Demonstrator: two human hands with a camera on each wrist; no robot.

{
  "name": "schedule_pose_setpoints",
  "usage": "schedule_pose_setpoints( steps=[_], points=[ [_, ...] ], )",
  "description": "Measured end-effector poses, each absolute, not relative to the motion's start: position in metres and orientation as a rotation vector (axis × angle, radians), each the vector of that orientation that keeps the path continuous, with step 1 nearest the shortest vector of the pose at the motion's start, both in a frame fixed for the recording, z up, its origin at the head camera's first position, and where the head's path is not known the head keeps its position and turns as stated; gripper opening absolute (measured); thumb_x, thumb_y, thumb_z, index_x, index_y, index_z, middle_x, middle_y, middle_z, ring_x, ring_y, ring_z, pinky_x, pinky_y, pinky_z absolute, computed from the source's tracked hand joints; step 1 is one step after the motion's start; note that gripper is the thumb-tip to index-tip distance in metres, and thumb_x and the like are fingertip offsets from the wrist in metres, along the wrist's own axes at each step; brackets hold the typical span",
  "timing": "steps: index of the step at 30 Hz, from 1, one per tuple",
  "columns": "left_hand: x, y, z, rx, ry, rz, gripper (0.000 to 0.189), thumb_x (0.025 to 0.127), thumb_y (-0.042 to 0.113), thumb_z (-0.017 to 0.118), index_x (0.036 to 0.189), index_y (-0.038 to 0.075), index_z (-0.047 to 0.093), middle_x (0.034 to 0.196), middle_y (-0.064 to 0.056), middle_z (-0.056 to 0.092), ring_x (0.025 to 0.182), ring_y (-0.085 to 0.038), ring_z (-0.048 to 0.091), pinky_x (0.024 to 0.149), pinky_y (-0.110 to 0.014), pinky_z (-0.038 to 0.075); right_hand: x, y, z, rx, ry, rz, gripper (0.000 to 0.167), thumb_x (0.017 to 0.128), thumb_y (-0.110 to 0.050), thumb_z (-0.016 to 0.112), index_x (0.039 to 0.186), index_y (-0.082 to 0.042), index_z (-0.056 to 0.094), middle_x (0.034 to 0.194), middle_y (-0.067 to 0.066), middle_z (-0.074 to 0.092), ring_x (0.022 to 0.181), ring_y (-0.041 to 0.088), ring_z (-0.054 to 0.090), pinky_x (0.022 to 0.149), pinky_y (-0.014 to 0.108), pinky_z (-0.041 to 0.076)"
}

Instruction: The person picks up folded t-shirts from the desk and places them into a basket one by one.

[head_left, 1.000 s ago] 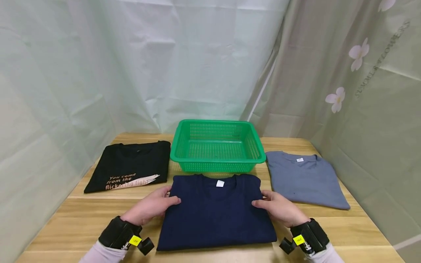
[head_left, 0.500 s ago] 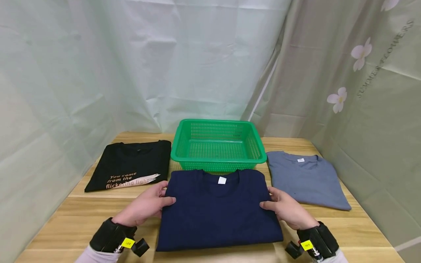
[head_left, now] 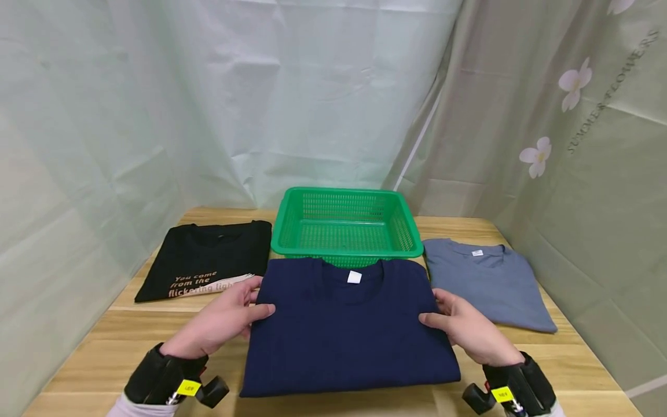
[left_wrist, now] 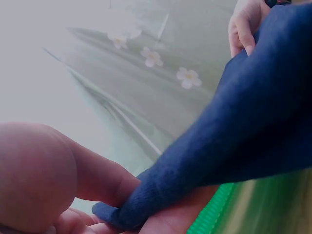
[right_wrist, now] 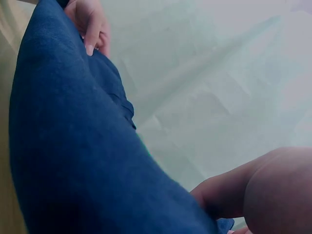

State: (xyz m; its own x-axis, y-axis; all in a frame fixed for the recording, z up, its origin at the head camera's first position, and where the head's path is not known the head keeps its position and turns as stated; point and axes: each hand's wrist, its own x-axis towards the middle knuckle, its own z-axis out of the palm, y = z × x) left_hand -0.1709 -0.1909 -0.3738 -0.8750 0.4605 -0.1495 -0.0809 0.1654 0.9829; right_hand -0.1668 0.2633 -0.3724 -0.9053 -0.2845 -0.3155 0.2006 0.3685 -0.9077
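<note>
A folded navy T-shirt with a white neck label hangs above the table in front of me, its collar toward the basket. My left hand pinches its left edge, thumb on top and fingers underneath. On the opposite edge, my right hand grips it the same way. The left wrist view shows the navy cloth between thumb and fingers. In the right wrist view the shirt slants down toward my thumb, and the fingers below are mostly hidden. Behind the shirt stands a green plastic basket, its front wall partly covered.
A folded black T-shirt with printed lettering lies left of the basket. To the right is a folded grey-blue T-shirt. All rest on a wooden table, with pale curtains behind and at the sides.
The navy T-shirt has risen off the table toward me, and its collar now overlaps the basket's front wall. Both hands moved slightly apart with it. The basket and other shirts stayed put.
</note>
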Motion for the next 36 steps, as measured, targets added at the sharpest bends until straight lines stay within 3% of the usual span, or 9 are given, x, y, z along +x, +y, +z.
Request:
schedule_pose_setpoints(
  steps=[7,18,26,30,36],
  points=[
    [-0.173,-0.193,-0.358,0.373,2.059,1.741,0.065,0.111,0.012,0.063,0.163,-0.007,0.029,0.144,-0.026,0.068,0.112,-0.026,0.079,0.089,-0.044,0.068,-0.167,0.265,-0.36,-0.212,2.136,-1.651,0.079,0.11,-0.015,0.064,0.169,0.009,0.016,0.16,0.032,0.052,0.128,0.026,0.071,0.101,0.041,0.064],
    [-0.182,-0.191,-0.344,0.384,2.175,1.761,0.06,0.111,0.008,0.063,0.16,-0.009,0.034,0.137,-0.024,0.074,0.104,-0.024,0.081,0.085,-0.039,0.069,-0.179,0.258,-0.347,-0.235,2.213,-1.675,0.072,0.111,-0.014,0.062,0.168,0.007,0.024,0.156,0.031,0.056,0.12,0.022,0.074,0.097,0.037,0.065],
    [-0.197,-0.189,-0.34,0.378,2.235,1.764,0.058,0.111,0.009,0.061,0.161,-0.008,0.034,0.142,-0.027,0.07,0.106,-0.021,0.079,0.089,-0.036,0.068,-0.198,0.254,-0.34,-0.249,2.291,-1.649,0.068,0.111,-0.015,0.061,0.167,0.006,0.029,0.157,0.031,0.056,0.119,0.023,0.074,0.097,0.036,0.065],
    [-0.207,-0.188,-0.337,0.348,2.263,1.767,0.055,0.112,0.008,0.06,0.159,-0.009,0.037,0.137,-0.025,0.072,0.103,-0.019,0.078,0.088,-0.034,0.067,-0.208,0.252,-0.337,-0.248,2.334,-1.634,0.065,0.112,-0.017,0.061,0.166,0.005,0.033,0.154,0.03,0.059,0.117,0.021,0.075,0.098,0.034,0.064],
    [-0.225,-0.185,-0.335,0.275,2.328,1.76,0.048,0.111,0.011,0.062,0.151,-0.008,0.044,0.115,-0.013,0.078,0.089,-0.016,0.077,0.081,-0.032,0.067,-0.226,0.249,-0.335,-0.204,2.349,-1.657,0.059,0.111,-0.016,0.061,0.161,0.006,0.039,0.141,0.021,0.068,0.105,0.013,0.075,0.092,0.03,0.063]
  ],
)
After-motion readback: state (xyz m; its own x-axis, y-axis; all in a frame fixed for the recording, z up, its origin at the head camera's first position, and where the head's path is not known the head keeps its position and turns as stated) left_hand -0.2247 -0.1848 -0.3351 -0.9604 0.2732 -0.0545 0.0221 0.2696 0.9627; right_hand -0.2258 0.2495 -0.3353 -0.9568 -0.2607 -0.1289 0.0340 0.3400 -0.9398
